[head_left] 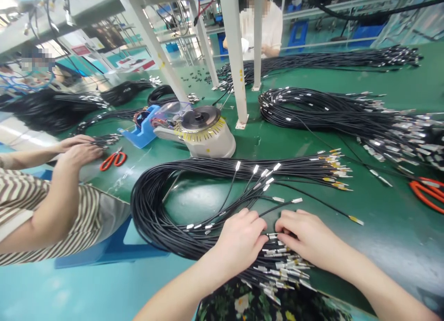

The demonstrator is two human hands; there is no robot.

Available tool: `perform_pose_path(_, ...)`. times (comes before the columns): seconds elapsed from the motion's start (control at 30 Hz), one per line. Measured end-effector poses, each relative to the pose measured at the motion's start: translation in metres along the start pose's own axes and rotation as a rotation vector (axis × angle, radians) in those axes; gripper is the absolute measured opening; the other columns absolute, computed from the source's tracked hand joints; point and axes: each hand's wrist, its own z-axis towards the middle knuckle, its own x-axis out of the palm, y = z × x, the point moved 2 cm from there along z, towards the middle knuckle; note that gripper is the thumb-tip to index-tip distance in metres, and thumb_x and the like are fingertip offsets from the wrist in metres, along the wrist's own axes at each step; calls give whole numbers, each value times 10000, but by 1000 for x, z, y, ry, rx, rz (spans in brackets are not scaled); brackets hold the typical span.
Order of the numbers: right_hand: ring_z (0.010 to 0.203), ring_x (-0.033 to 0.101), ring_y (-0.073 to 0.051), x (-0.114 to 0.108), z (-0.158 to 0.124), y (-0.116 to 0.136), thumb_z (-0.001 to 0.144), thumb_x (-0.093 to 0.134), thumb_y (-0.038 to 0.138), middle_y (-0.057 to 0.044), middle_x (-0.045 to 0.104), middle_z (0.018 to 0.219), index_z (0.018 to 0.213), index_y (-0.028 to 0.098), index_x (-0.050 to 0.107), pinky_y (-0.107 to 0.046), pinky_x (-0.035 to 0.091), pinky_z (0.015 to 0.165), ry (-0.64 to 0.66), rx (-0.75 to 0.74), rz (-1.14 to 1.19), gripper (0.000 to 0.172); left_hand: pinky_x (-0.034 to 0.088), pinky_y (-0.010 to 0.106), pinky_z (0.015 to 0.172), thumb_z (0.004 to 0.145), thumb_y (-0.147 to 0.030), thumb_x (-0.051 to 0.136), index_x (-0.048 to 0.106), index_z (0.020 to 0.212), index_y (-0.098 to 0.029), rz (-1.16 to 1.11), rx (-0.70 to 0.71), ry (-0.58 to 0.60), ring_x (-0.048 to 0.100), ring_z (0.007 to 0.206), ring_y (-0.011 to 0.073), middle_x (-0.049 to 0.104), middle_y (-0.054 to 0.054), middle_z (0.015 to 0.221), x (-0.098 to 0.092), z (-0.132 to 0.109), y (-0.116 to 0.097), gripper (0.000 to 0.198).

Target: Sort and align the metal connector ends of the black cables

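A looped bundle of thin black cables (149,196) lies in front of me, its two sets of ends pointing right. My left hand (243,235) is closed on a black cable over the nearer strand, its thumb and fingers pinched together. Facing it, my right hand (300,233) is curled shut at the end of a cable; its fingers partly hide what they grip. Below both hands spread many cable ends with white labels (291,268). The farther ends carry yellow tags (333,170). One single cable with a yellow tag (355,220) sticks out to the right.
A round tape dispenser (210,131) and a blue tape holder (145,131) stand behind the bundle. Another cable bundle (305,110) and orange-handled scissors (428,191) lie right. White posts (236,57) rise from the table. At left, a co-worker's hands (79,152) handle cables near red-handled scissors (114,159).
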Motion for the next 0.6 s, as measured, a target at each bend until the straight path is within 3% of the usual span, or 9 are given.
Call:
perform_pose_path(0.1,655,513,-149,-1,0,3,865,427,119,5,552,720,707,200,517,-270,367,629,-21,-27,9,199,421,316,696,859,-265,489,582,811,-179,9,-6,-7,492,772,194,577,32,795,0,2,-1,136)
perform_pose_path(0.27,710,521,-156,-7,2,7,912,347,138,-20,538,788,774,200,459,-256,398,630,-106,12,205,188,419,335,731,926,-201,289,561,792,-156,35,42,-18,477,739,187,563,51,774,-4,4,-8,306)
perform_pose_path(0.47,656,501,-165,-10,3,9,948,291,209,-4,542,700,725,206,445,-278,380,620,2,-66,162,271,419,282,700,920,-202,318,488,815,-175,-108,-42,-8,495,756,163,549,24,811,-5,2,-13,201)
perform_pose_path(0.6,646,488,-164,-8,3,8,950,259,205,-10,540,702,724,207,419,-274,375,616,-12,-97,157,276,406,262,674,918,-186,314,466,781,-181,-164,-84,-53,505,740,152,545,10,792,0,5,-10,205)
